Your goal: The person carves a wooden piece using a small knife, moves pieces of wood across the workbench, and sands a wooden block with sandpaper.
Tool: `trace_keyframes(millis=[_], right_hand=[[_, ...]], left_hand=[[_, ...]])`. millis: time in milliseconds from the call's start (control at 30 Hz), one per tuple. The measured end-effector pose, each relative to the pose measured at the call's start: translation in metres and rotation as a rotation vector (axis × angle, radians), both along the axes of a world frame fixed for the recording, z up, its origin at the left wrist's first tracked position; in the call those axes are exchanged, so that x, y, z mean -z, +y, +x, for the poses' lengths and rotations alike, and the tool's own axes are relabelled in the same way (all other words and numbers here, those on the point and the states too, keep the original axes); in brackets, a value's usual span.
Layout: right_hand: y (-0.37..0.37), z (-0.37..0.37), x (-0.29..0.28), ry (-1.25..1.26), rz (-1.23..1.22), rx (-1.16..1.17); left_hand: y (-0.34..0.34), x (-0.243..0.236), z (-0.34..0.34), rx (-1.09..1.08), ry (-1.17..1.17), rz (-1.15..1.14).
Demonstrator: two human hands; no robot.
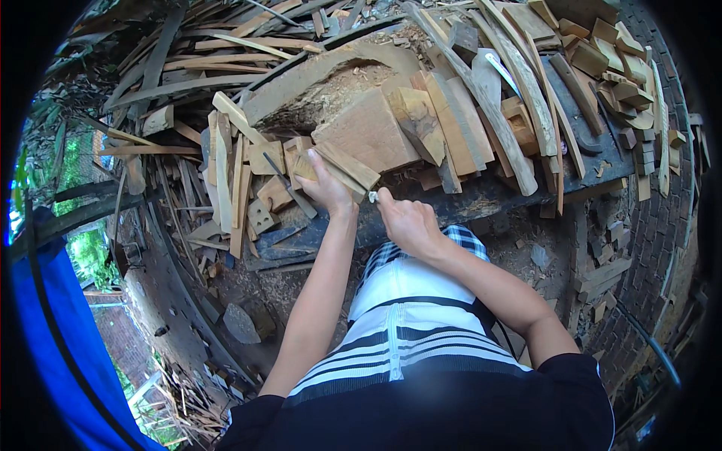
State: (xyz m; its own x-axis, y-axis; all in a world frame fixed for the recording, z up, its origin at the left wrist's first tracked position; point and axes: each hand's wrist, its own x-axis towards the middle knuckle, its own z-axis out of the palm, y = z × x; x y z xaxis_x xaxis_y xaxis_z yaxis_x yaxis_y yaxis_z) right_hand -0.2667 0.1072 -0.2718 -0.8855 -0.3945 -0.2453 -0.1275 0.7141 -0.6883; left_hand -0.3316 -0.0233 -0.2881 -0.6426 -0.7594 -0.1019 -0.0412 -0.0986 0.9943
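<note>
My left hand (pixel 329 188) is wrapped around a short, squared piece of wood (pixel 347 170), its thumb pointing up along the near end. The block is tilted, its right end toward my right hand (pixel 411 227). That hand is closed, thumb and forefinger together, close to the block's lower right corner. A small whitish bit (pixel 372 197) shows at its fingertips; what it is I cannot make out. Behind the block lies a large, thick slab of wood (pixel 368 131). A thin, dark flat tool or strip (pixel 289 186) rests among the offcuts left of my left hand.
A dark workbench (pixel 481 197) carries planks, a hollowed log (pixel 331 86) and long curved sticks (pixel 489 113). Small wood blocks (pixel 617 68) are stacked at the far right. Strips of scrap wood (pixel 210 64) pile up at the far left. A blue sheet (pixel 64 338) hangs at the left.
</note>
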Motion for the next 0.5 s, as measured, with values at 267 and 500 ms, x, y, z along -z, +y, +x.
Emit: trace_keyframes(millis=[267,500], right_hand=[[-0.003,-0.008,0.008,-0.05,0.052,-0.034],[0.003,-0.018,0.038,0.023,0.041,0.017]], left_hand=[[0.0,-0.006,0.001,-0.021,-0.09,-0.037],[0.002,0.003,0.002,-0.003,-0.03,-0.013]])
